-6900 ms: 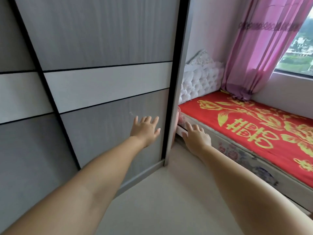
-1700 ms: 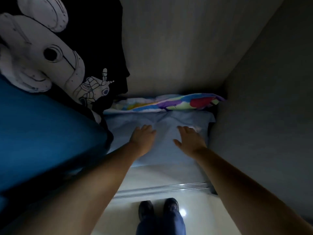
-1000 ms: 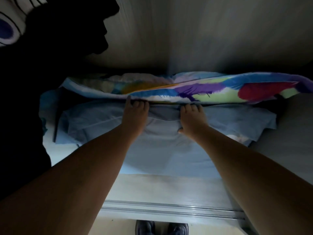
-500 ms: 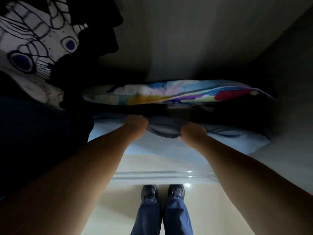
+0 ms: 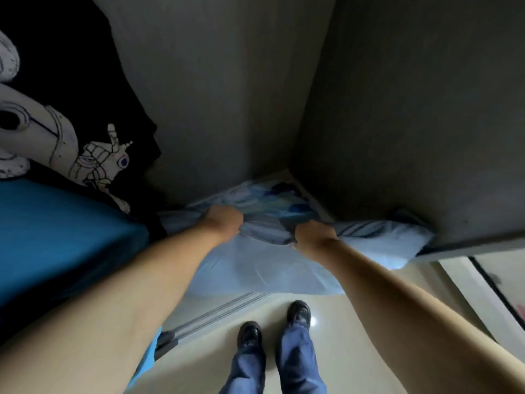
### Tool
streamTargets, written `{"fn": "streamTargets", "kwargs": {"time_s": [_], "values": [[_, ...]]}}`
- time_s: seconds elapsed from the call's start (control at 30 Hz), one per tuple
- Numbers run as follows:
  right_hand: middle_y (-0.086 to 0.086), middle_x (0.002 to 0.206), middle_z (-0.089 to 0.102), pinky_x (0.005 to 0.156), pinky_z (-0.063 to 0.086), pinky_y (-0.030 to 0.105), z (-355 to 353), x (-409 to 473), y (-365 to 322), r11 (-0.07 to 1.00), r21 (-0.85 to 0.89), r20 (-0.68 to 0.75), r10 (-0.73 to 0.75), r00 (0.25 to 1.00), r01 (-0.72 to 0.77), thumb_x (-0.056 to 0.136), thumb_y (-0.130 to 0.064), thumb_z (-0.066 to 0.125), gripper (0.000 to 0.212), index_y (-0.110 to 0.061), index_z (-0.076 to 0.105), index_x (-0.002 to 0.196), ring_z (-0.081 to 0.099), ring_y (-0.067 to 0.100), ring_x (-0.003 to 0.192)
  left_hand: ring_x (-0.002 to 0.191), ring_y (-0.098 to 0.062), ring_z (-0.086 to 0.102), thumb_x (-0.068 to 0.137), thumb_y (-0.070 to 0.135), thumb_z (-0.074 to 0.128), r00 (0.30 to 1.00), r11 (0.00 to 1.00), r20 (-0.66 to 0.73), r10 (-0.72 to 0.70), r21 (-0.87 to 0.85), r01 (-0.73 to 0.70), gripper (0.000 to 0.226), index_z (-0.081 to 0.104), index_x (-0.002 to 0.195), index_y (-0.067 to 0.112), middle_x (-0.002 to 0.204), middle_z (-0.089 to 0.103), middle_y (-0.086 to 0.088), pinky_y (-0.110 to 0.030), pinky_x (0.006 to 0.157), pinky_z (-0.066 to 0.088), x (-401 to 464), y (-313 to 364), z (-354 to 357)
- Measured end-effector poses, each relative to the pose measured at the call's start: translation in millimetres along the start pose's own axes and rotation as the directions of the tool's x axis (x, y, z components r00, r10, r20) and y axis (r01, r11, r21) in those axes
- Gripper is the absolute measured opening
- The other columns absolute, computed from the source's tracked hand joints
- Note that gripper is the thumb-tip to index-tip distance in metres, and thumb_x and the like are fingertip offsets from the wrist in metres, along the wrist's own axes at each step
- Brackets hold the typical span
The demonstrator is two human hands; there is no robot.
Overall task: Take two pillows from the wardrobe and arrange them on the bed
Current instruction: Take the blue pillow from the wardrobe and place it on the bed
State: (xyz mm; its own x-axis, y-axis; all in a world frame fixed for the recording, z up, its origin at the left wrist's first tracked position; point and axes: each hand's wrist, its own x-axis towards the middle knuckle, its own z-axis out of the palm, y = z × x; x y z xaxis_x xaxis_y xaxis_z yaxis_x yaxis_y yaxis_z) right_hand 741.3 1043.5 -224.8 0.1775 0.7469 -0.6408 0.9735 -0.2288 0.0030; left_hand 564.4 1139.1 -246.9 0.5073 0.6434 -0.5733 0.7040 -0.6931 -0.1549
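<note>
A light blue pillow [image 5: 264, 268] sticks halfway out of the open wardrobe [image 5: 397, 123], its front edge hanging over the wardrobe's floor track. My left hand [image 5: 224, 223] and my right hand [image 5: 312, 233] both grip bunched fabric on its top, fingers curled into the cloth. Behind them a second pillow with a blue patterned cover [image 5: 272, 200] lies against the wardrobe's back corner, partly hidden by my hands. The bed is out of view.
A black garment with a white cartoon print [image 5: 85, 143] and a blue garment [image 5: 56, 231] hang at the left, close to my left arm. The wardrobe's side wall stands at the right. My feet [image 5: 275, 322] stand on pale floor by the sliding track [image 5: 216, 311].
Both hands have pulled the light blue pillow forward out of the wardrobe. The patterned pillow has dropped lower onto the wardrobe floor behind it.
</note>
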Motion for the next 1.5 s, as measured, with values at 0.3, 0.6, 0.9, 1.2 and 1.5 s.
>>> {"fn": "streamTargets", "kwargs": {"time_s": [0.3,0.6,0.9,1.2,1.5], "values": [[0.012,0.130,0.060,0.094,0.048,0.035,-7,-97,3,0.958,0.271,-0.098,0.126,0.987,-0.095,0.096,-0.022,0.049,0.035,-0.011,0.059,0.128,0.058,0.031,0.119,0.111,-0.033,0.062,0.091,0.008,0.041,0.998,0.997,-0.047,0.030,0.076,-0.026,0.032,0.061,0.115,0.004,0.124,0.062,-0.017,-0.032,0.086,0.049,-65,17,-68],[0.012,0.108,0.065,0.066,0.041,0.030,65,-227,72,0.937,0.277,-0.122,0.255,0.959,-0.214,0.092,-0.012,0.051,0.020,-0.006,0.064,0.105,0.064,0.032,0.094,0.099,-0.026,0.064,0.085,-0.001,0.049,0.965,0.913,-0.076,0.250,0.351,-0.209,0.030,0.064,0.106,0.015,0.109,0.067,-0.005,-0.028,0.059,0.040,-147,143,-91],[0.011,0.105,0.067,0.067,0.040,0.029,175,-423,203,0.795,0.396,-0.103,0.535,0.839,-0.459,0.085,-0.008,0.051,0.020,-0.007,0.066,0.099,0.065,0.032,0.092,0.102,-0.027,0.065,0.082,0.002,0.057,0.875,0.779,-0.089,0.477,0.503,-0.374,0.030,0.065,0.107,0.016,0.113,0.066,-0.002,-0.031,0.068,0.043,-233,380,-126],[0.010,0.116,0.067,0.072,0.039,0.030,199,-516,319,0.715,0.325,-0.139,0.683,0.717,-0.619,0.088,-0.006,0.048,0.030,-0.011,0.066,0.112,0.064,0.031,0.105,0.082,-0.026,0.062,0.081,0.008,0.051,0.747,0.673,-0.084,0.659,0.510,-0.535,0.024,0.066,0.097,0.018,0.103,0.068,-0.003,-0.030,0.063,0.044,-240,527,-155],[0.007,0.119,0.065,0.080,0.045,0.031,170,-525,446,0.609,0.319,-0.114,0.785,0.609,-0.726,0.089,-0.005,0.046,0.032,-0.014,0.065,0.113,0.062,0.029,0.109,0.094,-0.028,0.066,0.082,0.005,0.052,0.619,0.527,-0.104,0.779,0.643,-0.556,0.028,0.066,0.104,0.016,0.110,0.068,-0.004,-0.032,0.066,0.046,-195,642,-255]]}}
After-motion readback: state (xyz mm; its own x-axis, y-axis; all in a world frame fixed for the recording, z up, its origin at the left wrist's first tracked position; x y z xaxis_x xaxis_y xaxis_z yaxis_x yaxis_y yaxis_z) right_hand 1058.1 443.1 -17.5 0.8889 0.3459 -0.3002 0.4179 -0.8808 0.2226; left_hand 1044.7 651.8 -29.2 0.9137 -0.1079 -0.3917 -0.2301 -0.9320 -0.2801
